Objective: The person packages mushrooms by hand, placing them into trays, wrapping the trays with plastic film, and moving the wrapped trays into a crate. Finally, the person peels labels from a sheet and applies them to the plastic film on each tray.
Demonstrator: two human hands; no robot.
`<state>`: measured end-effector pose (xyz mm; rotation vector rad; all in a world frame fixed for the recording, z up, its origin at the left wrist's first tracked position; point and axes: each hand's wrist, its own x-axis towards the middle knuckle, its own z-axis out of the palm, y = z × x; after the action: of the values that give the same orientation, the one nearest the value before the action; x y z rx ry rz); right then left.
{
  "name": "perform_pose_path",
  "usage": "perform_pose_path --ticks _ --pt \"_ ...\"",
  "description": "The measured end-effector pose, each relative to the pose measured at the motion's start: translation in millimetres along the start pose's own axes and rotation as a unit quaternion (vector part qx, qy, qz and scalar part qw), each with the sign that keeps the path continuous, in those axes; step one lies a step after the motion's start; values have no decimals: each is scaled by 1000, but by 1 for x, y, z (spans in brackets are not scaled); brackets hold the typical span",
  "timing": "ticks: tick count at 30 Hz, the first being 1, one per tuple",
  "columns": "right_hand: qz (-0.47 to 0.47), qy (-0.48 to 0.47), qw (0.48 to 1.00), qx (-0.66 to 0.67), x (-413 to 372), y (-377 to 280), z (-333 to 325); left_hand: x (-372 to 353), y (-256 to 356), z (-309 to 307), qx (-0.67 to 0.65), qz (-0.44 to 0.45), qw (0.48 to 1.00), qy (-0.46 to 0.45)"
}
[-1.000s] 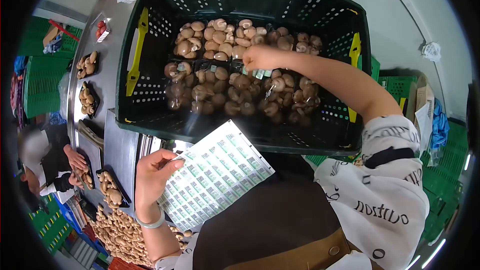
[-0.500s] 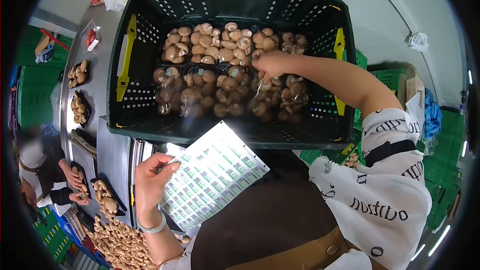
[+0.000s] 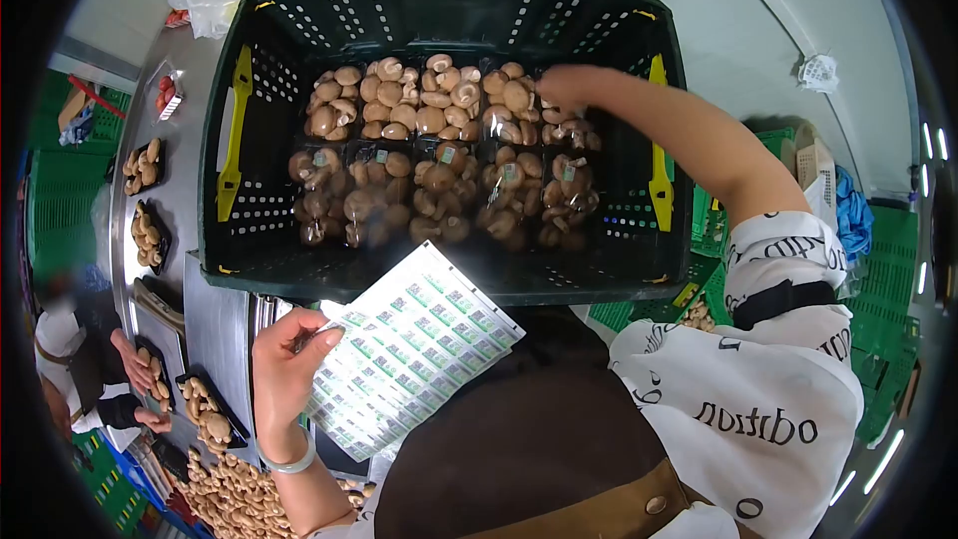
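A sheet of printed labels (image 3: 414, 349) is pinched between the thumb and fingers of my left hand (image 3: 292, 364), below the crate's front edge. Inside the dark green crate (image 3: 439, 289), wrapped packs of mushrooms (image 3: 391, 95) lie in two rows. Small labels show on the packs of the near row (image 3: 439, 190). My right hand (image 3: 567, 88) reaches over the far row at its right end, at the rightmost pack (image 3: 571, 130). Its fingers are blurred, and whether they hold anything cannot be made out.
Trays of mushrooms (image 3: 148, 235) stand on the metal table (image 3: 190, 70) at left, with a red-filled punnet (image 3: 168, 98). A co-worker's hands (image 3: 135, 364) touch another tray. Loose mushrooms (image 3: 235, 494) are heaped at lower left. Green crates (image 3: 878, 289) stand at right.
My right hand has moved right and up, from between the rows to the far row's right end. A label now shows on the fourth near-row pack. The view has shifted slightly.
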<state>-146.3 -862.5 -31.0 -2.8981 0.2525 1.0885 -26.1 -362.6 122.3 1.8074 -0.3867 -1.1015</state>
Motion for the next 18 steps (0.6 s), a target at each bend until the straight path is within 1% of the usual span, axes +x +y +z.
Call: perform_pose_path --ticks 1,3,4,6,7,8,9,11,12,13,14,15,16,17,18 --pt "-33 -20 999 -33 13 21 -7 0 2 -1 9 0 1000 5" --pt "-45 53 992 101 22 43 -2 2 5 -3 26 0 1000 17" --pt "-52 90 980 168 25 50 3 3 9 -1 24 5 1000 12" --pt "-33 116 978 169 33 56 20 6 22 5 22 13 1000 4" --pt "-24 131 976 170 37 53 25 9 27 5 52 27 998 -2" --pt "23 165 980 105 44 48 28 12 31 5 81 39 996 -7" --pt "27 159 987 25 52 48 26 13 34 6 107 50 993 -11" --pt "35 142 980 -137 26 4 -27 18 39 8 117 57 991 8" --pt "-29 179 983 25 15 -24 -57 21 40 9 126 58 990 15" --pt "-92 209 956 187 0 -56 -88 25 42 10 136 60 989 22" --pt "-193 210 889 359 -22 -91 -112 29 44 13 152 85 984 30" --pt "-200 141 872 424 -50 -128 -138 34 47 17 162 106 981 26" --pt "-239 125 890 369 -73 -160 -152 38 52 20 173 126 977 23" --pt "-299 152 892 301 -94 -184 -157 41 54 21 184 147 972 21" --pt "-310 156 911 221 -105 -203 -153 44 54 20 216 199 955 42"
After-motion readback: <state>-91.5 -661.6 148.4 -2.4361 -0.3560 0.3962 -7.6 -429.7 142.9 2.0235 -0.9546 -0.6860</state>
